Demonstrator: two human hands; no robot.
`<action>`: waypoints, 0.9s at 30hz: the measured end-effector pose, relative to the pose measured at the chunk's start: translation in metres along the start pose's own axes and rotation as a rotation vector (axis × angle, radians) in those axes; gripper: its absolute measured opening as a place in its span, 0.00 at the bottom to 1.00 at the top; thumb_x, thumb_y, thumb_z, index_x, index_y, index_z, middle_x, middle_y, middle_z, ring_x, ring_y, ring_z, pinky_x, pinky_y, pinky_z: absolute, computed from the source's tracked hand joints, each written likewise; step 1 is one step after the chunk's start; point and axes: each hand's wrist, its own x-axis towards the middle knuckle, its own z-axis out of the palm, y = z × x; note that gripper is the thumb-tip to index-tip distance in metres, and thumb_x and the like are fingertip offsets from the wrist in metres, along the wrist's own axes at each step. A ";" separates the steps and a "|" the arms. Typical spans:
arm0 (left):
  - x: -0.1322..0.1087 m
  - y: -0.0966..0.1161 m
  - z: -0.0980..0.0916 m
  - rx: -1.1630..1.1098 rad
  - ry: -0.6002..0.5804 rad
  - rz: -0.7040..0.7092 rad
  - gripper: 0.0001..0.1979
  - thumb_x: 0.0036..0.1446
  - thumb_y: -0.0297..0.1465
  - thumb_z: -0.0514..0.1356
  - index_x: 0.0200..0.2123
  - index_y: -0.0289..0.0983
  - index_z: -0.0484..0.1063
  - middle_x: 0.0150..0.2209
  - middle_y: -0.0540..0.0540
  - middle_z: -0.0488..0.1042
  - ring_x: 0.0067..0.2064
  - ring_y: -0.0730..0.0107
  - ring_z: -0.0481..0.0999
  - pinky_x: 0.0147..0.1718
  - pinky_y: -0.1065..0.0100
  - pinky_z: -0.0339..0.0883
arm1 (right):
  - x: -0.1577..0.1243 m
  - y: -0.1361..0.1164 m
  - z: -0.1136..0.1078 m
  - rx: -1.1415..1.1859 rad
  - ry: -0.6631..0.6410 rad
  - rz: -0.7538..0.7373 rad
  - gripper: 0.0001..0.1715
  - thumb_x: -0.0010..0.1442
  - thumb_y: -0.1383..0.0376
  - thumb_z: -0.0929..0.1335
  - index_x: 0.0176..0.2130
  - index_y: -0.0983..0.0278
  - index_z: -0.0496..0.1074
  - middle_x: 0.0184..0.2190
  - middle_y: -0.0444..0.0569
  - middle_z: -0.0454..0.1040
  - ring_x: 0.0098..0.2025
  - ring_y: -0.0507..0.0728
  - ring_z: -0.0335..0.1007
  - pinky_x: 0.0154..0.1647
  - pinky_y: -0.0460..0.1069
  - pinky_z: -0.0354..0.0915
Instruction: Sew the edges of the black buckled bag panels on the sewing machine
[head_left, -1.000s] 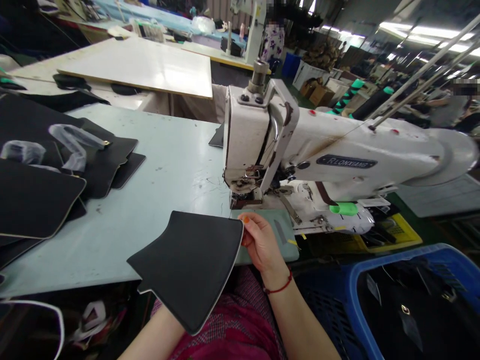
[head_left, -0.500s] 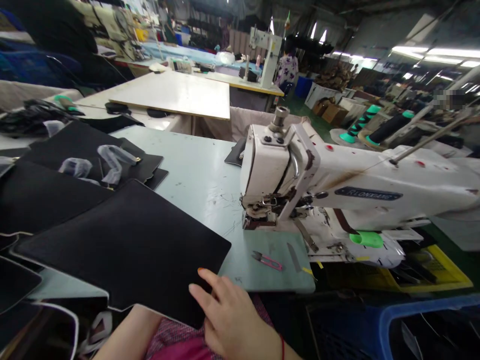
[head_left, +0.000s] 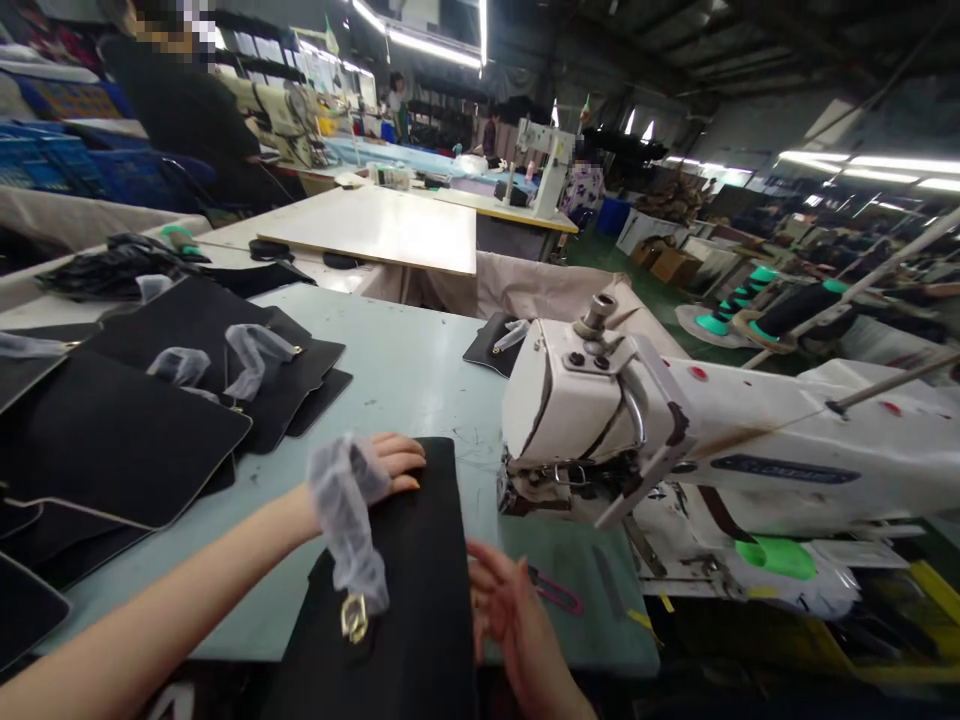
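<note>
A black leather-like panel (head_left: 420,640) stands upright or tilted at the table's front edge, in front of my lap. On it are a gold buckle (head_left: 355,617) and a crumpled strip of translucent white film (head_left: 346,530), which hangs over my left wrist. My left hand (head_left: 397,462) lies on the panel's upper part with its fingers stretched out; the thumb is hidden. At the panel's right edge my right hand (head_left: 517,620) has its fingers apart, close to or touching that edge. Pink thread snips (head_left: 556,592) lie just beyond the right hand.
A white sewing machine (head_left: 600,400) occupies the right side of the pale table (head_left: 390,345). More black panels (head_left: 127,430) with film strips are piled at left. Behind the machine head lies a small black piece (head_left: 487,345). Thread cones (head_left: 742,300) stand back right. A person in dark clothes (head_left: 180,120) is at far left.
The black panel has turned over and swung round, now showing a buckle and film strip. My left hand has come from under it onto its top. My right hand has moved right, off the panel's face.
</note>
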 end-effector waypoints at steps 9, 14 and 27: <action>-0.002 -0.008 -0.015 0.182 -0.136 0.082 0.23 0.61 0.40 0.58 0.58 0.42 0.68 0.62 0.41 0.66 0.64 0.52 0.62 0.63 0.50 0.54 | 0.077 0.039 0.023 -0.102 0.138 0.074 0.38 0.47 0.44 0.74 0.47 0.65 0.65 0.19 0.37 0.67 0.10 0.42 0.47 0.10 0.39 0.41; -0.092 -0.061 -0.055 0.299 0.109 -0.415 0.25 0.62 0.35 0.54 0.62 0.37 0.60 0.63 0.37 0.62 0.63 0.56 0.63 0.61 0.54 0.58 | 0.142 0.032 0.058 0.087 0.171 -0.018 0.26 0.48 0.52 0.76 0.38 0.65 0.66 0.22 0.40 0.70 0.23 0.50 0.72 0.22 0.42 0.65; -0.152 -0.132 -0.052 0.560 0.380 -0.857 0.27 0.59 0.36 0.52 0.58 0.27 0.65 0.64 0.30 0.61 0.66 0.43 0.56 0.61 0.47 0.54 | 0.075 0.058 0.060 0.010 0.055 0.257 0.38 0.40 0.46 0.78 0.44 0.67 0.75 0.47 0.61 0.76 0.41 0.61 0.77 0.38 0.52 0.71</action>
